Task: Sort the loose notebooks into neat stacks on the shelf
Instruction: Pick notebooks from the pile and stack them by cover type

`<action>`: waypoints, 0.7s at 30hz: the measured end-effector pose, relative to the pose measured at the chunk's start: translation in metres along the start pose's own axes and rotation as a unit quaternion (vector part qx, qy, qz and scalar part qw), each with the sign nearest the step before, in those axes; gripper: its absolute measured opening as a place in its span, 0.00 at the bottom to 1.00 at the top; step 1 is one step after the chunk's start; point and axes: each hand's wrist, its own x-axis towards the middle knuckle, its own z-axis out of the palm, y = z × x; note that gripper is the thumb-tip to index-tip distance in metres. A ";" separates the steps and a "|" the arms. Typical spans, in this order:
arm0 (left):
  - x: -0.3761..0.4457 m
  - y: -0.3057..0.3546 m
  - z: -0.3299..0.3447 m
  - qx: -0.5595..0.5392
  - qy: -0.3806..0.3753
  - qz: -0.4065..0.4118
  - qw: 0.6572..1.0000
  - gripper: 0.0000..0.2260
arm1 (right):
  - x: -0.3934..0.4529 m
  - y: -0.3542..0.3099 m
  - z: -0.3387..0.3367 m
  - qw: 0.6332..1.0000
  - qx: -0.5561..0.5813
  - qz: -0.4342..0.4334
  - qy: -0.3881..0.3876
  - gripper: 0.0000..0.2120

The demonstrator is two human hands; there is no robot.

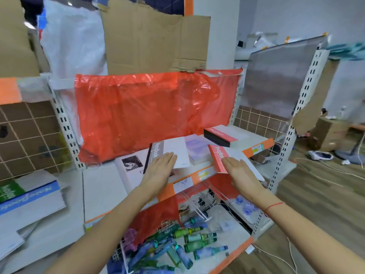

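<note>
Head view: at frame centre the left hand (161, 165) is laid flat, fingers straight, on a grey-spined notebook (169, 156) on the shelf (199, 171). Just right, the right hand (240, 171) is spread on a red-spined notebook (218, 158).

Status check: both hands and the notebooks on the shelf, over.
Left hand flat on grey-spined notebook. Right hand flat on red-spined notebook, overhanging shelf edge. Purple stack between. Nothing blocking.

Head view, down onto shelf (199, 171)
</note>
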 end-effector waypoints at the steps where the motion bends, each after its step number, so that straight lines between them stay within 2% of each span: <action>1: 0.012 0.006 0.006 -0.001 -0.006 0.004 1.000 0.36 | 0.003 0.011 0.006 1.000 0.000 -0.006 0.006 0.33; 4: 0.049 0.021 0.027 -0.014 0.002 0.027 1.000 0.37 | 0.018 0.048 0.017 1.000 -0.008 -0.008 0.012 0.37; 6: 0.073 0.030 0.041 -0.033 0.013 0.036 0.999 0.39 | 0.028 0.072 0.019 0.999 0.004 -0.015 0.030 0.36; 11: 0.140 0.048 0.070 -0.056 0.031 0.035 0.997 0.33 | 0.059 0.146 0.029 0.998 0.033 0.008 0.044 0.36; 13: 0.164 0.053 0.079 -0.048 0.037 0.035 0.998 0.31 | 0.070 0.175 0.037 0.998 0.041 0.019 0.052 0.33; 16: 0.181 0.057 0.094 -0.008 0.049 0.048 0.998 0.22 | 0.079 0.206 0.046 0.998 0.048 0.009 0.039 0.34; 19: 0.187 0.059 0.106 0.009 0.035 0.041 0.999 0.25 | 0.088 0.221 0.051 0.998 0.044 -0.009 0.038 0.35; 21: 0.187 0.060 0.111 0.026 0.020 0.020 0.999 0.23 | 0.100 0.229 0.056 0.998 0.042 -0.021 0.046 0.34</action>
